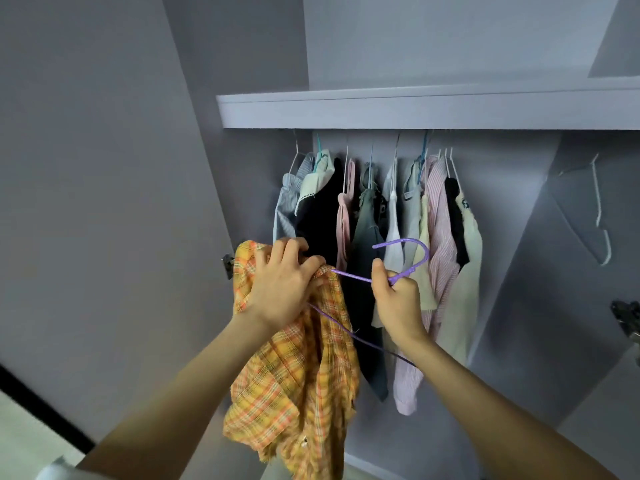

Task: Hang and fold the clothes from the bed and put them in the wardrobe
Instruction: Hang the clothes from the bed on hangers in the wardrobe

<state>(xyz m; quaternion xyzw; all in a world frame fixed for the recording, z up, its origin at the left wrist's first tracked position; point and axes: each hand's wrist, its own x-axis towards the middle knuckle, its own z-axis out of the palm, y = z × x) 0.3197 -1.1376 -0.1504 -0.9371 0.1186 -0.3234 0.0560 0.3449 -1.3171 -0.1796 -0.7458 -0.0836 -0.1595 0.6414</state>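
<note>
The right hand point(398, 299) closes its grip around the neck of the purple hanger point(403, 258), while the left hand point(284, 285) grips the yellow plaid shirt point(298, 386) bunched on the hanger's arm, both held up in front of the clothes point(398, 216) hanging inside the open wardrobe point(429, 105).

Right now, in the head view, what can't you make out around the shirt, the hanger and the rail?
- Rail: hidden behind the shelf; only hanger hooks show.
- Purple hanger: its left arm is buried in the plaid shirt, under the left hand.
- Right hand: its grip covers the hanger's neck.
- Shirt hem: cut off by the bottom edge.
- White hanger: what it hangs from is not visible.
</note>
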